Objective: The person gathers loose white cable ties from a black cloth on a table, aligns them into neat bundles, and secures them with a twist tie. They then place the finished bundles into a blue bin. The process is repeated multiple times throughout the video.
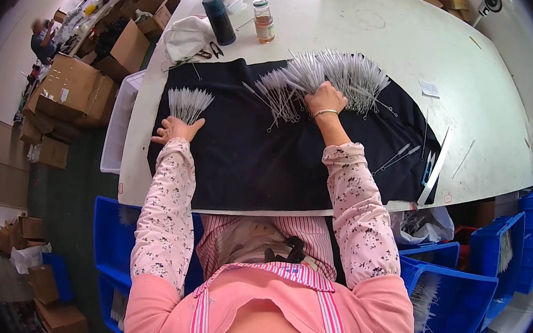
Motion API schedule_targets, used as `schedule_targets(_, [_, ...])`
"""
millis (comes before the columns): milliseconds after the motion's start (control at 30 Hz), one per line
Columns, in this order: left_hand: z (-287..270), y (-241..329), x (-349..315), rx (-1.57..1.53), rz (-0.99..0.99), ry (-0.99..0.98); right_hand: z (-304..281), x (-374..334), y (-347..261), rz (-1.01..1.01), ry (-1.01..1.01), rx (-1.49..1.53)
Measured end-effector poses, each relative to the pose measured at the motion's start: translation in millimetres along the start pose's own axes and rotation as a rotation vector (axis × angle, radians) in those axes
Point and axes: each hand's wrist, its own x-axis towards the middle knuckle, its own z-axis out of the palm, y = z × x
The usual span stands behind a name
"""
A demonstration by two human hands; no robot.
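Note:
On a black cloth at the left lies a fanned bunch of small white-bristled wire brushes. My left hand rests at the bunch's wire ends with thumb and fingers spread apart; the palm hides those ends. Farther off, right of centre, my right hand is closed around a bundle of the same brushes, whose bristles point away from me. Beside and behind that bundle spreads a big pile of brushes, with looped wire ends toward me. More loose brushes lie left of my right hand.
A few single brushes and a white ruler-like strip lie at the right. Behind the cloth stand a dark bottle and a glass jar, near black scissors. Blue bins flank my lap; cartons stand left.

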Motion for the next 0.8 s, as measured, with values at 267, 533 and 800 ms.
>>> schedule_targets(267, [-18,80,-89,-0.616,0.549,0.159,18,-8,2,-0.147,0.166,-0.087])
schedule_targets(533, [-5,179,-129,-1.562,0.487,-0.808,9,-27,0,-0.33,0.572,0.013])
schedule_targets(800, [13,210,-124,-2.204,0.102,-0.889,1,-45,8,-0.673,0.34,0.177])
